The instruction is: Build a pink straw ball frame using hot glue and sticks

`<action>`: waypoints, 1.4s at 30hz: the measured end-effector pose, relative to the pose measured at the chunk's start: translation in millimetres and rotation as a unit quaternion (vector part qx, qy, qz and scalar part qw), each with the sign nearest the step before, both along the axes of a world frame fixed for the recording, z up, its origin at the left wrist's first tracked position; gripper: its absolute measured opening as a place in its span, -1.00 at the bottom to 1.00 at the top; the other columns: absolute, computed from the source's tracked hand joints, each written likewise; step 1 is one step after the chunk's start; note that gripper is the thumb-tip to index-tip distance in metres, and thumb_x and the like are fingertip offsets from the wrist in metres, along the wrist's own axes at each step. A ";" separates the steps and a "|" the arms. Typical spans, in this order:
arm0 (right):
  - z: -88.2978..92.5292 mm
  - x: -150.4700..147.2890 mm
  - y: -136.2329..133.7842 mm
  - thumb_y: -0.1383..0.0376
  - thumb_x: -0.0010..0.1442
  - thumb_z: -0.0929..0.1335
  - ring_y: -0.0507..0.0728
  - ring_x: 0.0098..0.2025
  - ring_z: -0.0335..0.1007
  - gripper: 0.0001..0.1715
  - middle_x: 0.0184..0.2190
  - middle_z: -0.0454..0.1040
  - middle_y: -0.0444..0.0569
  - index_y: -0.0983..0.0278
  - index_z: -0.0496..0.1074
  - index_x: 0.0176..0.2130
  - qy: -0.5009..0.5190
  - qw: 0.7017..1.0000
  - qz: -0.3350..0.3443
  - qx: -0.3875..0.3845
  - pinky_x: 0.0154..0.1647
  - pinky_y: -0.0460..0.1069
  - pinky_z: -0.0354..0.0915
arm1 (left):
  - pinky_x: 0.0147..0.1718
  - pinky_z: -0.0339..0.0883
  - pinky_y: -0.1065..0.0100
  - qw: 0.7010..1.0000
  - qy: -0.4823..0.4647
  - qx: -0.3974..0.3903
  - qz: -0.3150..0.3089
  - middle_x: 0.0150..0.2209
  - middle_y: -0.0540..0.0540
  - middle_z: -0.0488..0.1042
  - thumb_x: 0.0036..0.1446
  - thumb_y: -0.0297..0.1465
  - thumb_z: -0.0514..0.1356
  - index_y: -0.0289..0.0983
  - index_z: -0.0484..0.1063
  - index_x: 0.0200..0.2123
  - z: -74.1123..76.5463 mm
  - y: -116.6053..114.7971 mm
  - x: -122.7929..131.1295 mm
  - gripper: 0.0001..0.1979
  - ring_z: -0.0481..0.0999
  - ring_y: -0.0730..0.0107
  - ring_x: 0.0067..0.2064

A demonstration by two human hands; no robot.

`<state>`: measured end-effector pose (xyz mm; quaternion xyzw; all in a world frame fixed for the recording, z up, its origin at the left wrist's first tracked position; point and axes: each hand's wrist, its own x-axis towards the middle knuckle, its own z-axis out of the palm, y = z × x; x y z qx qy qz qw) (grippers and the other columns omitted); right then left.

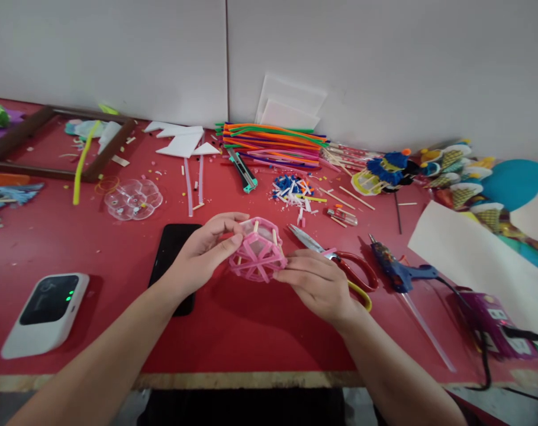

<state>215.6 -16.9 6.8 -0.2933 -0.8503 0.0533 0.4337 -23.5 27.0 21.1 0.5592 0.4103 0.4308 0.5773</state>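
A small pink craft frame (pixel 258 258) is held up between both hands above the red table, its spokes crossing at a hub and short pale sticks joining its two ends. My left hand (pixel 210 245) grips the upper left rim with thumb and fingers. At the lower right edge, my right hand (pixel 317 281) pinches the frame with its fingertips. Scissors (pixel 355 269) with red and yellow handles lie just beyond my right hand. Partly under my left wrist rests a black phone (pixel 168 248).
On the right are a blue glue gun (pixel 390 266) with a cord and a purple power box (pixel 495 331). Further back lie a box cutter (pixel 242 171), pipe cleaners (pixel 273 145), cut scraps (pixel 293 189) and a clear palette (pixel 133 200). A white device (pixel 47 316) sits at left.
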 end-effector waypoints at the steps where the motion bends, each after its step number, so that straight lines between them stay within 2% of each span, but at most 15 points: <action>1: -0.6 -0.3 0.3 0.55 0.30 0.30 0.06 -0.28 0.59 -0.68 -0.35 0.63 -0.06 0.23 0.58 -0.20 0.012 1.000 0.000 -0.011 -0.13 0.01 0.58 | 0.09 0.41 0.18 1.000 -0.009 0.000 -0.002 0.09 -0.16 0.51 0.17 -0.14 0.35 -0.23 0.50 -0.38 -0.3 0.1 -0.1 -0.72 0.53 0.12 0.13; 8: -2.8 -2.3 2.1 0.55 0.31 0.31 0.05 -0.27 0.60 -0.67 -0.37 0.63 -0.10 0.18 0.57 -0.19 0.073 0.995 -0.001 -0.068 -0.20 -0.01 0.57 | 0.22 0.32 0.09 0.997 0.015 0.070 0.010 0.11 -0.14 0.52 0.25 -0.19 0.28 -0.19 0.56 -0.30 -6.3 0.2 -3.2 -0.80 0.50 0.11 0.18; 11: -3.2 -3.6 1.3 0.52 0.32 0.33 0.05 -0.29 0.59 -0.71 -0.36 0.64 -0.10 0.18 0.57 -0.19 0.099 0.991 -0.007 -0.092 -0.24 -0.04 0.56 | 0.22 0.34 0.09 0.993 0.035 0.112 0.025 0.10 -0.15 0.53 0.32 -0.18 0.23 -0.17 0.56 -0.15 -5.7 -2.1 -3.2 -0.79 0.51 0.13 0.17; 14: -1.5 -5.6 -0.2 0.47 0.31 0.38 0.05 -0.33 0.59 -0.79 -0.38 0.63 -0.10 0.18 0.57 -0.20 0.124 0.985 -0.030 -0.120 -0.29 -0.06 0.53 | 0.19 0.40 0.06 0.980 0.079 0.183 0.008 0.10 -0.22 0.53 0.31 -0.08 0.22 -0.19 0.45 0.08 -4.0 -5.0 -2.1 -0.60 0.54 0.10 0.15; 18: 4.1 -6.9 -1.9 0.46 0.29 0.40 0.03 -0.37 0.56 -0.82 -0.40 0.60 -0.11 0.20 0.57 -0.21 0.143 0.978 -0.038 -0.147 -0.34 -0.10 0.48 | 0.24 0.36 -0.06 0.935 0.186 0.299 -0.032 0.20 -0.28 0.44 -0.07 0.09 0.45 -0.16 0.30 0.26 -8.1 -6.6 -2.1 -0.10 0.47 -0.09 0.22; 20: 6.3 -6.7 -2.5 0.46 0.28 0.40 0.01 -0.37 0.54 -0.83 -0.40 0.60 -0.11 0.21 0.57 -0.22 0.142 0.976 -0.038 -0.161 -0.35 -0.12 0.47 | 0.25 0.35 -0.10 0.931 0.211 0.296 -0.031 0.24 -0.29 0.40 -0.14 0.13 0.45 -0.12 0.21 0.32 -12.5 -6.6 -2.7 0.02 0.45 -0.12 0.25; 24: 4.5 -7.3 -3.9 0.44 0.28 0.42 0.02 -0.32 0.57 -0.85 -0.34 0.62 -0.09 0.21 0.58 -0.20 0.105 0.973 -0.037 -0.202 -0.27 -0.10 0.51 | 0.28 0.31 -0.15 0.928 0.254 0.272 -0.036 0.28 -0.33 0.35 -0.20 0.19 0.44 -0.13 0.15 0.35 -15.9 -7.0 -2.2 0.12 0.38 -0.19 0.31; 28: -3.7 -10.2 -6.4 0.39 0.34 0.38 0.05 -0.25 0.61 -0.82 -0.28 0.65 -0.07 0.20 0.60 -0.12 0.048 0.977 -0.036 -0.205 -0.19 -0.07 0.55 | 0.33 0.18 -0.23 0.907 0.305 0.280 -0.073 0.24 -0.32 0.41 -0.14 0.20 0.40 -0.18 0.27 0.27 -11.8 -9.1 1.1 -0.01 0.38 -0.17 0.30; 30: -7.3 -11.2 -7.4 0.38 0.37 0.35 0.07 -0.22 0.62 -0.78 -0.26 0.66 -0.04 0.21 0.60 -0.07 0.019 0.984 -0.032 -0.174 -0.14 -0.05 0.56 | 0.34 0.15 -0.23 0.901 0.313 0.289 -0.080 0.19 -0.29 0.46 -0.02 0.14 0.38 -0.18 0.34 0.21 -11.2 -10.1 2.4 -0.17 0.43 -0.12 0.25; 32: -9.3 -11.5 -7.6 0.38 0.39 0.33 0.08 -0.21 0.62 -0.75 -0.25 0.66 0.00 0.24 0.59 -0.05 -0.009 0.990 -0.034 -0.140 -0.15 -0.04 0.58 | 0.31 0.22 -0.17 0.895 0.314 0.311 -0.063 0.17 -0.28 0.46 0.09 0.04 0.38 -0.18 0.41 0.15 -12.0 -10.6 2.8 -0.34 0.45 -0.07 0.22; 35: -9.5 -11.4 -6.8 0.40 0.38 0.31 0.11 -0.20 0.62 -0.74 -0.24 0.65 0.04 0.27 0.57 -0.03 -0.027 0.992 -0.043 -0.113 -0.15 -0.01 0.59 | 0.32 0.21 -0.15 0.876 0.322 0.356 -0.047 0.16 -0.22 0.47 0.14 -0.06 0.37 -0.13 0.51 -0.01 -13.2 -9.5 2.0 -0.57 0.45 -0.04 0.19; 37: -8.8 -11.3 -6.0 0.42 0.37 0.30 0.11 -0.20 0.61 -0.72 -0.23 0.64 0.05 0.28 0.57 -0.03 -0.027 0.993 -0.043 -0.111 -0.15 -0.01 0.60 | 0.34 0.15 -0.19 0.867 0.326 0.371 -0.065 0.14 -0.17 0.49 0.17 -0.14 0.37 -0.10 0.54 -0.09 -13.1 -8.2 1.1 -0.72 0.45 -0.03 0.18; 39: -7.9 -11.2 -5.6 0.44 0.37 0.29 0.10 -0.20 0.61 -0.71 -0.24 0.65 0.04 0.28 0.57 -0.04 -0.022 0.993 -0.040 -0.109 -0.15 -0.01 0.60 | 0.31 0.22 -0.17 0.867 0.318 0.375 -0.089 0.13 -0.16 0.50 0.19 -0.26 0.34 -0.09 0.56 -0.12 -12.5 -7.2 0.3 -0.82 0.44 -0.03 0.20; 42: -5.1 -10.7 -6.6 0.43 0.37 0.29 0.08 -0.21 0.63 -0.71 -0.24 0.66 0.01 0.24 0.59 -0.07 0.009 0.992 -0.039 -0.122 -0.15 -0.04 0.59 | 0.24 0.34 -0.09 0.869 0.300 0.380 -0.101 0.14 -0.17 0.48 0.22 -0.36 0.30 -0.10 0.56 -0.10 -11.4 -7.4 -0.2 -0.83 0.42 -0.03 0.25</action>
